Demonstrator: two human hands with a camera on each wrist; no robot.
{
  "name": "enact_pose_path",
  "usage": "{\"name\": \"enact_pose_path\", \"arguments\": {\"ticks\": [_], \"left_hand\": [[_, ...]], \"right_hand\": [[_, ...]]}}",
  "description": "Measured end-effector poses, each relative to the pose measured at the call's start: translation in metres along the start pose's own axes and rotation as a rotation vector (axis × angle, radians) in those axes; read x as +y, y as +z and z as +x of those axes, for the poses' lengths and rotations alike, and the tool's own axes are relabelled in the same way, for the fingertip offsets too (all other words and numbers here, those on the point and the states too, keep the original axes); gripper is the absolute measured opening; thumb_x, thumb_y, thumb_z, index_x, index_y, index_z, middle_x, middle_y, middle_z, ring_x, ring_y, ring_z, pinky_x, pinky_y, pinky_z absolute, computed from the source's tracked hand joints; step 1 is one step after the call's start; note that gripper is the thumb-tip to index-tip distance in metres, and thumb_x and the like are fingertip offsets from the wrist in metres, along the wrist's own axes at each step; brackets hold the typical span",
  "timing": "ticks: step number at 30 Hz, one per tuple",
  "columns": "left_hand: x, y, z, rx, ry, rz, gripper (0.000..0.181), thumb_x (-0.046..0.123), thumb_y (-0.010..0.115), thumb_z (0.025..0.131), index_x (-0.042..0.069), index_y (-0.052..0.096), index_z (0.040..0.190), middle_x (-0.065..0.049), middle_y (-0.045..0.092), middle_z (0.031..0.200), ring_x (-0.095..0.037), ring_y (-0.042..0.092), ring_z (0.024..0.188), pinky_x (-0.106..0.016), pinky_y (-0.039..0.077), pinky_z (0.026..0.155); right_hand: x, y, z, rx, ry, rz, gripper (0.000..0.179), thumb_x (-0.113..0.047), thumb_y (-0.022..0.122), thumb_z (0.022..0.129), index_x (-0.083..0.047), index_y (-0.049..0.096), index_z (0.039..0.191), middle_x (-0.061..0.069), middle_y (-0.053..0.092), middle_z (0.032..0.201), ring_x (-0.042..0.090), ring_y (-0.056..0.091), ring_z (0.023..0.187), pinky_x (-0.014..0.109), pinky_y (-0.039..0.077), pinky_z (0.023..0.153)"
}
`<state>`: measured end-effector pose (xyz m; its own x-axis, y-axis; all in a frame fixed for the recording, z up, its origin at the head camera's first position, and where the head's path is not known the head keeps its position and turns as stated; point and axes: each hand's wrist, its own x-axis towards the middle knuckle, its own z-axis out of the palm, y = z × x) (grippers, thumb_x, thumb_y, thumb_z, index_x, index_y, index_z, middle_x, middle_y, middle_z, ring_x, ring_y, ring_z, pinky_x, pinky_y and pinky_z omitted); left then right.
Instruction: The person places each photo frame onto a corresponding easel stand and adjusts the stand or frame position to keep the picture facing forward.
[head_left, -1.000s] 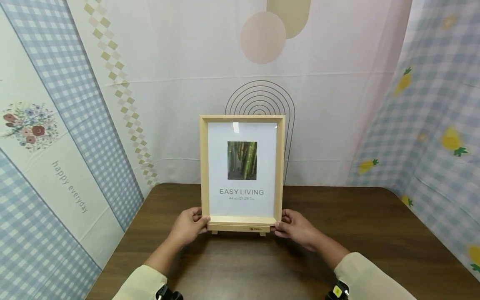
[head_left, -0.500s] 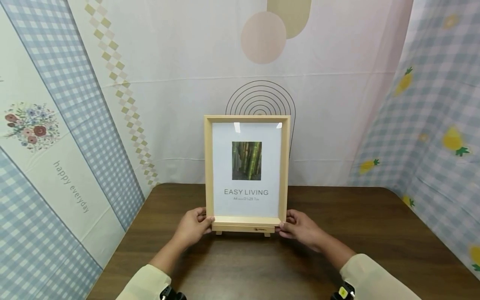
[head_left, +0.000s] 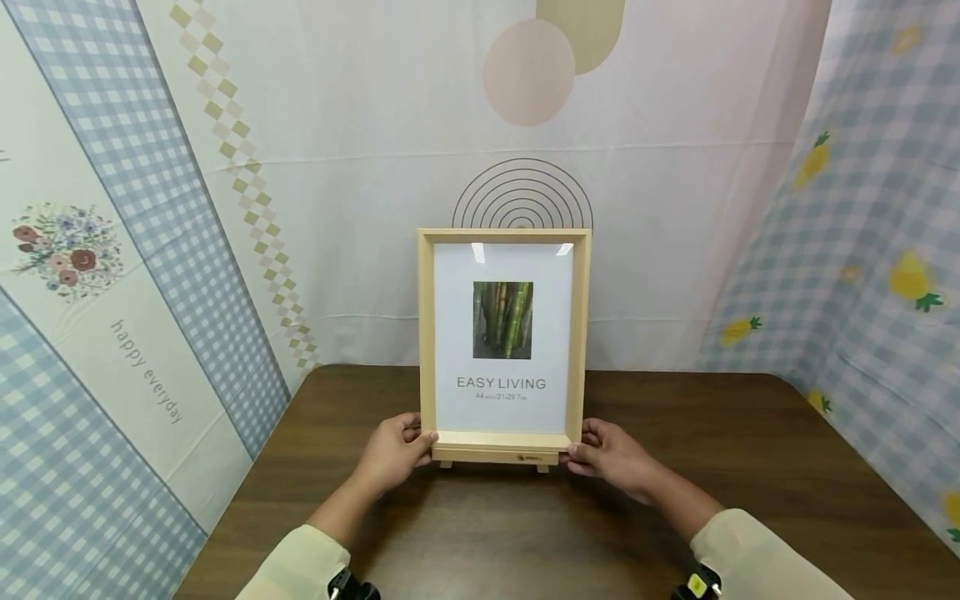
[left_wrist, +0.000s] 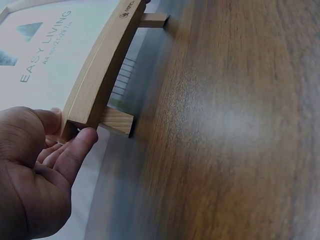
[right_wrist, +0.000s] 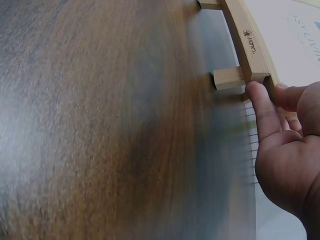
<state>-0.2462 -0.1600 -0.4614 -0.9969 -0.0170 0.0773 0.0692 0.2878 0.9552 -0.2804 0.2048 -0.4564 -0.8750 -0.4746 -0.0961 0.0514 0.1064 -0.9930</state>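
Note:
A light wood picture frame (head_left: 427,333) stands upright, showing a bamboo photo and the words "EASY LIVING". It rests on the ledge of a small wooden easel (head_left: 495,457), whose short feet (left_wrist: 118,121) show in both wrist views. My left hand (head_left: 393,454) grips the lower left corner, thumb on the front of the frame and fingers at the ledge's end. At the lower right corner my right hand (head_left: 615,458) holds in the same way, a fingertip under the ledge's end in the right wrist view. The back of the easel is hidden behind the frame.
The dark brown wooden table (head_left: 495,533) reaches back to a pale printed cloth (head_left: 360,208). Blue checked cloth (head_left: 885,250) hangs on the right, and another checked cloth (head_left: 112,108) on the left.
The picture frame and easel have shifted steadily to the right, with both hands moving along and keeping their hold on the lower corners.

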Motion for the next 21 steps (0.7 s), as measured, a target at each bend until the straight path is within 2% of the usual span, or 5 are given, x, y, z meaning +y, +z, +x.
{"name": "enact_pose_path", "arguments": {"ticks": [6,21], "left_hand": [[0.002,0.006,0.002,0.011,-0.006,0.002,0.043,0.007,0.069,0.099,-0.013,0.056,0.134,-0.027,0.069,0.117,-0.031,0.072,0.099,-0.036,0.062,0.075],[0.001,0.014,0.004,-0.008,0.001,-0.004,0.044,0.008,0.069,0.099,-0.014,0.055,0.134,-0.028,0.068,0.118,-0.031,0.072,0.098,-0.034,0.062,0.075]], "right_hand": [[0.002,-0.008,0.003,-0.006,0.002,-0.008,0.047,-0.004,0.058,0.104,0.018,0.036,0.139,0.027,0.062,0.123,0.031,0.066,0.112,0.037,0.056,0.093],[0.003,-0.017,-0.002,-0.002,0.003,-0.017,0.043,-0.003,0.056,0.105,0.017,0.037,0.137,0.025,0.061,0.123,0.031,0.066,0.112,0.037,0.056,0.094]]}}
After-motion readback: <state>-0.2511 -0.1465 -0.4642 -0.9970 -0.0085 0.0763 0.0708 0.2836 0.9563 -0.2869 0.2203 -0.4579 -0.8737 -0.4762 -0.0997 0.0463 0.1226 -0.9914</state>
